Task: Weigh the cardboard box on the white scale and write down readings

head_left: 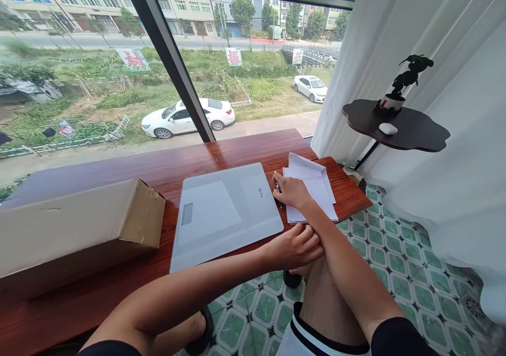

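My right hand [291, 190] reaches to the strip of table between the bathroom scale and the papers, its fingers closed around a pen [278, 187] that they partly hide. A loose stack of white sheets [316, 187] lies beneath and beside its wrist, with the top sheet's far edge lifted. The flat white bathroom scale [225, 208] rests to the left of that hand, its small grey display toward the left end. Close to the table's front edge, my left hand [298, 246] is curled against my right forearm, with no object visible in it.
A closed cardboard box [79, 224] takes up the left of the reddish wooden table [253, 153]. At right, a dark side table [415, 132] carries a potted plant [395, 95] and a white stone-like object [388, 128]. White curtains [367, 55] hang beside the window.
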A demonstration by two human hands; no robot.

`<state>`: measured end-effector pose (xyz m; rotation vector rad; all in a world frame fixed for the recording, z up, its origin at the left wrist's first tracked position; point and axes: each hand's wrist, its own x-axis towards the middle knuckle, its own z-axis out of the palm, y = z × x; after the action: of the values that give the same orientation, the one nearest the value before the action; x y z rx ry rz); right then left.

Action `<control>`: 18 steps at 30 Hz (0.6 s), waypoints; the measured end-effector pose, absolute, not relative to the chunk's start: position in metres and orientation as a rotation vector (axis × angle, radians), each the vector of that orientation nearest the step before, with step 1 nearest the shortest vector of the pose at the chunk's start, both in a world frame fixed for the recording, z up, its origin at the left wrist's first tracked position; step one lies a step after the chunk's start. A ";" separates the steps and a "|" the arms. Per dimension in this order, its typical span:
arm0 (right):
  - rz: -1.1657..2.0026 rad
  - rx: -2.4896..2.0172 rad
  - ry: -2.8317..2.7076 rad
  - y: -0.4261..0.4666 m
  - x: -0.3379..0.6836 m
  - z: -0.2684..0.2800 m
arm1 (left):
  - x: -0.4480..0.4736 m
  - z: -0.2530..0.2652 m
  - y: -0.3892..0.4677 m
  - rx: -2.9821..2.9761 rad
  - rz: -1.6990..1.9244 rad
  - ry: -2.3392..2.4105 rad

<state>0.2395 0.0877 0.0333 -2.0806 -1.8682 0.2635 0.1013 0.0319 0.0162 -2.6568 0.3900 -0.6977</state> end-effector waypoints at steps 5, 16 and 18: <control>0.429 -1.986 -1.790 0.090 0.265 0.043 | 0.101 0.011 0.033 -2.710 -0.664 0.325; 0.536 -1.371 -0.943 0.070 0.340 0.030 | 0.101 0.001 0.025 -2.712 -0.649 0.263; 0.465 -1.428 -1.007 0.068 0.339 0.024 | 0.101 0.000 0.024 -2.703 -0.655 0.252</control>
<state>0.3389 0.0680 0.0235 -1.4275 -1.0074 0.4649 0.1011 0.0244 -0.0001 -2.7031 0.2517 -0.6550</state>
